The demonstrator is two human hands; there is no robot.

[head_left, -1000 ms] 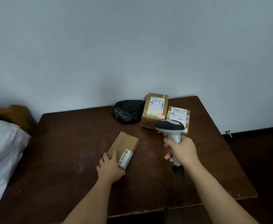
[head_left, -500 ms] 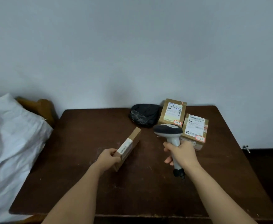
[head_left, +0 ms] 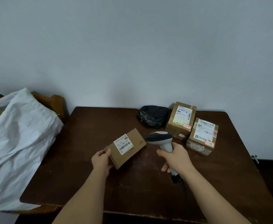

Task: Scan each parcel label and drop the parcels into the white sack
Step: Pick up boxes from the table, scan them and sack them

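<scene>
Head view. Dark brown wooden table (head_left: 87,159), top scuffed and marked with pale scratches near the middle, far edge against a plain pale grey-blue wall (head_left: 132,46). Dark floor shows right of the table, with a small metal fitting (head_left: 254,158) low by the wall.

Left of the table: white sack (head_left: 17,143), crumpled and slumped, draped over a brown wooden chair (head_left: 55,104) whose back rail shows behind it. Sack sits just beside the table's left edge.

Left hand (head_left: 101,160) grips the near end of a flat cardboard parcel (head_left: 126,149), thumb on top and fingers curled under, label (head_left: 123,144) face up. Parcel is tilted; whether its far end touches the table I cannot tell.

Right hand (head_left: 175,157) is wrapped round the handle of a grey and white barcode scanner (head_left: 159,138), head pointing left, just beside the parcel's right corner. Its cable end shows below the wrist.

At the table's far right: two more labelled boxes, rear box (head_left: 181,122) and front box (head_left: 202,136), close together, each with a small red-edged handwritten sticker. A dark crumpled cloth bundle (head_left: 153,116) lies just left of the rear box.
</scene>
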